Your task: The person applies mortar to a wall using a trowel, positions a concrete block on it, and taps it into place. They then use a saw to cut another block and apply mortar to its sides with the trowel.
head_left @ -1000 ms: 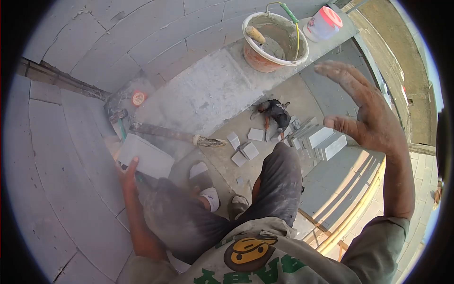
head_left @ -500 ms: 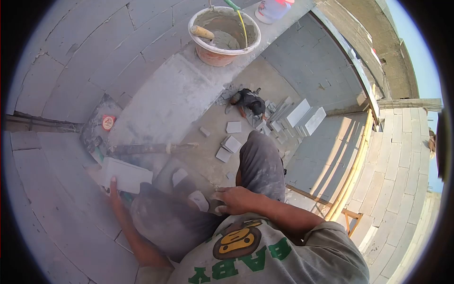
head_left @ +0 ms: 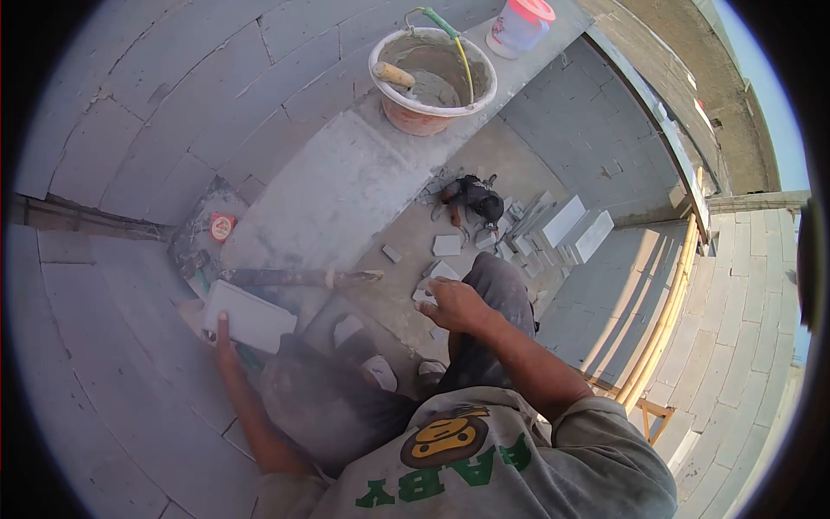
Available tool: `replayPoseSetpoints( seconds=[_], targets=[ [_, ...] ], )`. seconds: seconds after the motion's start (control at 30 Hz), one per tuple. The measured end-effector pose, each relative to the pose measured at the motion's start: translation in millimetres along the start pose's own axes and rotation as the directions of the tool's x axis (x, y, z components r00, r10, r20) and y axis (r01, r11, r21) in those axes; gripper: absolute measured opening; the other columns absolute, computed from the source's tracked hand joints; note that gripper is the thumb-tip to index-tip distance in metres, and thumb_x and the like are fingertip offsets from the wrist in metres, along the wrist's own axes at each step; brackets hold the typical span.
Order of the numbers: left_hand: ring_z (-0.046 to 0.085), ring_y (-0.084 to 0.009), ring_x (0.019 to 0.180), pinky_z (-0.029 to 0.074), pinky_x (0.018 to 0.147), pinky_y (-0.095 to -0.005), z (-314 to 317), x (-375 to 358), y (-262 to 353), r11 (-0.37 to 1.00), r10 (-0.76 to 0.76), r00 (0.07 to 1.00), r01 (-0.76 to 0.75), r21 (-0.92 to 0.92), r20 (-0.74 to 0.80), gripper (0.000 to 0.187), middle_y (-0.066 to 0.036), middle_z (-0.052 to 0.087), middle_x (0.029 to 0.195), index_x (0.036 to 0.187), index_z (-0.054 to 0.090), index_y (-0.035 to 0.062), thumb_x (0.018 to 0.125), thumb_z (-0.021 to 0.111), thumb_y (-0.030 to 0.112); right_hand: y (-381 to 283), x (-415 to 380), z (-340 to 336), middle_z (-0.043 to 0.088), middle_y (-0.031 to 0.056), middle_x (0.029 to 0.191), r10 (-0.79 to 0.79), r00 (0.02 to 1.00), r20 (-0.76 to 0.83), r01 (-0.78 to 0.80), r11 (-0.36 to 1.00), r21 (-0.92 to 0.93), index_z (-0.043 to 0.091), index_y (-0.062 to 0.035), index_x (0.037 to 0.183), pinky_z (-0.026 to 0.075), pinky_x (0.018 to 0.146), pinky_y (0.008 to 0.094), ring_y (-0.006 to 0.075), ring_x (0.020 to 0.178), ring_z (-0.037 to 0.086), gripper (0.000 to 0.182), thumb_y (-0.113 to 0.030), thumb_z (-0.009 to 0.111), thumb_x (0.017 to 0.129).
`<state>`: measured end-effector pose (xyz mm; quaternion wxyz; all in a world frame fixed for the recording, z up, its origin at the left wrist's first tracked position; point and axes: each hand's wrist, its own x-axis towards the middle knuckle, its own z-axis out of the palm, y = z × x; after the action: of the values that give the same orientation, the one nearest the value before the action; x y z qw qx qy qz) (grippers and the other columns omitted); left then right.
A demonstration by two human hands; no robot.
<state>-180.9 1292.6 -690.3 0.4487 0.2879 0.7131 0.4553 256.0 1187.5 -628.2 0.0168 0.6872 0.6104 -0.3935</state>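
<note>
My left hand [head_left: 223, 339] presses on the near edge of a pale grey block [head_left: 251, 316], holding it against the wall at my left. A long saw [head_left: 298, 278] lies just beyond the block on the grey ledge [head_left: 337, 186]. My right hand [head_left: 456, 304] rests on my right knee, fingers curled, with nothing in it. Between my knees I see my sandalled feet [head_left: 376, 368]. Cut block pieces [head_left: 445, 246] lie on the floor far below.
A mortar bucket [head_left: 432, 82] with a trowel handle stands on the ledge, with a white jug [head_left: 519, 24] beyond it. A red tape measure [head_left: 222, 227] lies at the ledge's left end. Stacked blocks [head_left: 571, 227] and a dark tool [head_left: 475, 197] are below. Bamboo poles [head_left: 661, 320] run at right.
My right hand dropped from raised in the air to my lap, then shifted onto my right knee. My left hand stayed on the block. The view swung slightly.
</note>
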Motion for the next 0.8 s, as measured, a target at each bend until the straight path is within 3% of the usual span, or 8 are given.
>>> replayPoseSetpoints(
  seconds=[0.2,0.23,0.3,0.33,0.47,0.6,0.73,0.8],
  targets=[
    [0.057,-0.0267,0.11,0.043,0.095,-0.0368,-12,22,-18,0.999,-0.014,1.0,0.013,0.048,0.016,0.064,-0.018,0.059,0.12,0.128,0.05,-0.0086,0.084,0.074,0.03,1,67,-50,0.064,0.0212,0.106,-0.033,0.911,-0.411,0.132,0.967,0.216,0.058,0.0027,0.114,0.05,0.084,0.0422,0.0357,0.098,0.064,0.042,-0.032,0.061,0.092],
    [0.057,-0.0266,0.11,0.043,0.095,-0.0368,-11,20,-17,0.998,-0.015,1.0,0.014,0.065,0.005,0.064,-0.018,0.059,0.121,0.128,0.05,-0.0089,0.084,0.074,0.031,3,87,-64,0.063,0.0203,0.109,0.115,0.925,-0.363,0.106,0.838,0.535,0.055,0.0037,0.117,0.051,0.084,0.0418,0.0339,0.098,0.064,0.044,-0.033,0.06,0.092],
    [0.057,-0.0266,0.11,0.043,0.095,-0.0367,-12,21,-15,0.997,-0.013,1.0,0.014,0.078,-0.015,0.064,-0.018,0.059,0.121,0.128,0.049,-0.0093,0.084,0.074,0.031,10,133,-91,0.061,0.0199,0.116,0.298,0.931,-0.212,0.108,0.329,0.938,0.049,0.0064,0.124,0.052,0.086,0.0421,0.0321,0.099,0.064,0.052,-0.035,0.058,0.094],
    [0.057,-0.0265,0.11,0.043,0.095,-0.0367,-13,22,-16,0.995,-0.024,0.999,0.026,0.098,-0.021,0.066,-0.019,0.058,0.122,0.129,0.049,-0.0094,0.083,0.074,0.031,14,155,-105,0.059,0.0204,0.119,0.343,0.929,-0.139,0.142,0.017,0.99,0.044,0.0081,0.128,0.053,0.088,0.0428,0.0319,0.101,0.063,0.057,-0.038,0.057,0.095],
    [0.056,-0.0276,0.111,0.043,0.096,-0.0375,-10,7,-9,0.995,0.015,1.0,-0.013,0.104,-0.014,0.071,-0.019,0.058,0.123,0.13,0.047,-0.01,0.082,0.075,0.033,9,219,-165,0.049,0.0288,0.128,0.497,0.822,-0.276,0.482,-0.35,0.803,0.031,0.0107,0.137,0.051,0.092,0.0486,0.0391,0.111,0.057,0.072,-0.046,0.05,0.096],
    [0.056,-0.0291,0.112,0.043,0.095,-0.0359,-11,-3,-6,0.922,0.095,0.995,-0.09,0.376,0.007,0.078,-0.021,0.057,0.122,0.13,0.044,-0.0111,0.078,0.078,0.035,5,261,-185,0.048,0.0269,0.131,0.465,0.851,-0.243,0.419,-0.324,0.848,0.031,0.0092,0.137,0.049,0.095,0.0511,0.0411,0.115,0.054,0.072,-0.048,0.046,0.097],
    [0.056,-0.0274,0.111,0.044,0.094,-0.0352,-7,-23,17,0.913,0.047,0.998,-0.058,0.405,0.037,0.078,-0.021,0.057,0.119,0.129,0.043,-0.0101,0.076,0.08,0.033,-21,280,-177,0.039,0.0268,0.14,0.404,0.883,-0.238,0.285,-0.059,0.957,0.022,0.0078,0.143,0.044,0.1,0.0522,0.0412,0.122,0.049,0.077,-0.05,0.044,0.096],
    [0.056,-0.0263,0.11,0.045,0.092,-0.0358,-7,-25,22,0.933,0.032,0.994,-0.069,0.354,0.108,0.075,-0.019,0.058,0.116,0.127,0.043,-0.0074,0.074,0.082,0.028,-41,270,-158,0.037,0.026,0.141,0.445,0.878,-0.177,0.265,-0.144,0.953,0.022,0.006,0.144,0.043,0.101,0.0523,0.0405,0.124,0.047,0.078,-0.05,0.045,0.095]
  ],
)
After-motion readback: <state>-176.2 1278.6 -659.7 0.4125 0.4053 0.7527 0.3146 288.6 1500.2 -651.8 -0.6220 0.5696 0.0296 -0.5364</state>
